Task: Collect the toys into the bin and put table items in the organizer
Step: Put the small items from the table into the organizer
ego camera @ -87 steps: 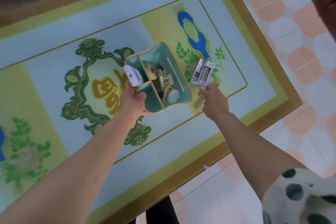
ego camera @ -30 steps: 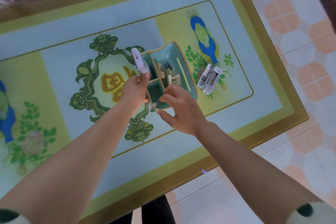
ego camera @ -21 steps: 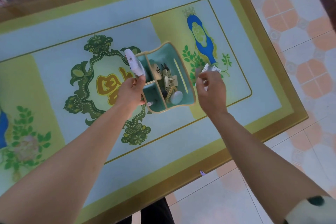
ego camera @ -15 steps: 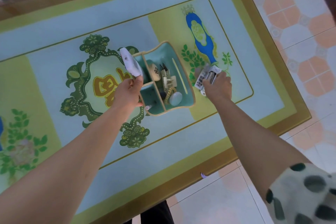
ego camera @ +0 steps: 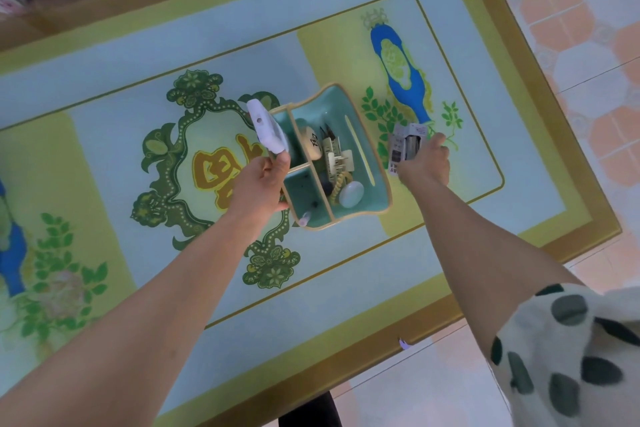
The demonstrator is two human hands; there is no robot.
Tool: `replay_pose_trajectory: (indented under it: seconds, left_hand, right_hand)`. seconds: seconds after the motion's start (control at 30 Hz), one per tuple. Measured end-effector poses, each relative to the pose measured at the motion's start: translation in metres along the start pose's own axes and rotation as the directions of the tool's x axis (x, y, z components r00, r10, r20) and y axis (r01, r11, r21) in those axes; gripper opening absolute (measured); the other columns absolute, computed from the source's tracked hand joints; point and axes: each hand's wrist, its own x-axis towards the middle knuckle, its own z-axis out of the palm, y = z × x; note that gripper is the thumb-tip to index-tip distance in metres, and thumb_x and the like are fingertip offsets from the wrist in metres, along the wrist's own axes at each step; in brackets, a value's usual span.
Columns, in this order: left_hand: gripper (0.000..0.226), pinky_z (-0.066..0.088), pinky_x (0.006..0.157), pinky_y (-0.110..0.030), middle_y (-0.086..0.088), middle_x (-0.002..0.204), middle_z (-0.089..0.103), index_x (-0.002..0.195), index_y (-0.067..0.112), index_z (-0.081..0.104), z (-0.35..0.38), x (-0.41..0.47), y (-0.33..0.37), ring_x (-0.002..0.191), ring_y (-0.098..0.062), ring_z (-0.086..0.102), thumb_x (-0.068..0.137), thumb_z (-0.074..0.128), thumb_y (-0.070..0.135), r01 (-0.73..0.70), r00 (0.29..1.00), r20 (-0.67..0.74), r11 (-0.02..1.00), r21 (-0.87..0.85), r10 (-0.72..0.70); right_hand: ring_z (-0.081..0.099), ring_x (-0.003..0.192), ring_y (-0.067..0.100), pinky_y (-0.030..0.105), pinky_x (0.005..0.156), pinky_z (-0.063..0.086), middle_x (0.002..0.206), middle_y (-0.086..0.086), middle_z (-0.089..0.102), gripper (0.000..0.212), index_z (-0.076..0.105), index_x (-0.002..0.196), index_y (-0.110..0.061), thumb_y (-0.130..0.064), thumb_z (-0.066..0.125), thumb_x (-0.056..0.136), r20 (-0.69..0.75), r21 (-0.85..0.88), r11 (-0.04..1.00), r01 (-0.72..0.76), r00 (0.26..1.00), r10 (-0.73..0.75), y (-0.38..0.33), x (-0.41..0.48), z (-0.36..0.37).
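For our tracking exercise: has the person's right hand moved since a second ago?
Yes. The right hand moved rightward, from over the organizer to the white box beside the printed blue vase, and grips it.

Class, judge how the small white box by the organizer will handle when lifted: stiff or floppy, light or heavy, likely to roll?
Probably light: the right hand alone grips the box. Likely fairly stiff: its printed faces look flat and uncrushed. Flat sides suggest it won't roll.

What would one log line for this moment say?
left hand: holds white plastic device | right hand: grips white printed carton | teal divided organizer: partly filled, on green-patterned table
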Motion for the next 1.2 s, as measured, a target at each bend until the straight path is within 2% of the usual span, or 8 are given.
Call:
replay_pose_trajectory:
  seconds: [0.3,0.4,0.5,0.63,0.87,0.97,1.07,1.2]
  left_hand:
    - [0.05,0.06,0.074,-0.042,-0.017,0.113,0.065,0.114,0.005,0.056,-0.002,-0.001,0.002,0.094,-0.031,0.069,0.094,0.049,0.05,0.007,1.0,0.015,0.999,0.038,-0.008]
    - [0.051,0.057,0.084,-0.05,-0.016,0.111,0.066,0.114,0.005,0.056,-0.002,-0.006,0.007,0.092,-0.033,0.069,0.094,0.048,0.051,0.01,1.0,0.023,0.999,0.046,-0.011]
    - [0.045,0.058,0.074,-0.038,-0.015,0.114,0.064,0.114,0.005,0.055,-0.001,-0.011,0.01,0.099,-0.033,0.067,0.095,0.048,0.046,0.023,0.999,0.033,1.0,0.018,-0.024]
    - [0.036,0.055,0.072,-0.034,-0.013,0.116,0.061,0.114,0.01,0.054,-0.001,-0.018,0.012,0.103,-0.032,0.065,0.097,0.048,0.041,0.041,0.998,0.054,0.999,-0.023,-0.04]
    - [0.037,0.055,0.089,-0.046,-0.015,0.128,0.058,0.126,0.008,0.051,-0.004,-0.028,0.011,0.109,-0.036,0.063,0.099,0.047,0.033,0.078,0.993,0.092,0.995,-0.056,-0.073]
    - [0.041,0.054,0.092,-0.049,-0.014,0.134,0.055,0.131,0.007,0.049,-0.006,-0.031,0.009,0.111,-0.037,0.061,0.099,0.046,0.033,0.067,0.992,0.106,0.997,-0.031,-0.064]
    - [0.041,0.054,0.092,-0.051,-0.015,0.135,0.054,0.132,0.007,0.049,-0.006,-0.033,0.008,0.11,-0.038,0.062,0.1,0.046,0.033,0.063,0.993,0.102,0.997,-0.038,-0.059]
    - [0.039,0.055,0.09,-0.05,-0.018,0.125,0.06,0.13,0.004,0.049,-0.003,-0.035,0.007,0.106,-0.036,0.064,0.101,0.045,0.03,0.08,0.993,0.095,0.995,-0.063,-0.074]
  right_hand:
    - [0.057,0.084,0.024,0.031,0.06,0.046,0.11,0.012,0.06,0.04,0.054,0.113,-0.009,-0.006,0.064,0.075,-0.032,0.316,0.942,0.118,0.993,-0.114,-0.006,-0.016,-0.026]
    - [0.063,0.083,0.021,0.035,0.068,0.055,0.096,0.002,0.066,0.039,0.06,0.106,-0.013,-0.008,0.073,0.07,-0.015,0.603,0.776,0.185,0.975,-0.221,-0.015,-0.04,-0.049]
    - [0.063,0.082,0.018,0.038,0.076,0.056,0.087,-0.003,0.065,0.028,0.059,0.096,-0.016,-0.002,0.071,0.075,0.029,0.786,0.578,0.22,0.92,-0.39,-0.02,-0.07,-0.064]
    - [0.062,0.084,0.02,0.035,0.077,0.053,0.089,0.004,0.062,0.035,0.052,0.103,-0.006,0.008,0.068,0.075,0.14,0.872,0.438,0.219,0.745,-0.652,-0.027,-0.109,-0.064]
    - [0.055,0.078,0.006,0.021,0.07,0.046,0.085,-0.011,0.058,0.028,0.054,0.1,-0.012,0.0,0.063,0.076,0.135,0.711,0.437,0.552,0.502,-0.854,-0.037,-0.14,-0.035]
    - [0.056,0.08,0.017,0.033,0.073,0.044,0.085,-0.002,0.061,0.023,0.057,0.096,-0.009,-0.007,0.065,0.074,0.112,0.539,0.432,0.723,0.446,-0.888,-0.039,-0.136,-0.023]
    - [0.051,0.104,0.014,0.034,0.091,0.028,0.097,-0.009,0.061,0.03,0.061,0.1,-0.017,-0.019,0.065,0.07,0.152,0.341,0.467,0.816,0.443,-0.884,-0.04,-0.133,-0.016]
    - [0.041,0.112,0.008,0.029,0.093,0.022,0.105,-0.015,0.051,0.042,0.063,0.111,-0.018,-0.004,0.068,0.071,0.164,0.278,0.487,0.828,0.459,-0.873,-0.04,-0.132,-0.017]
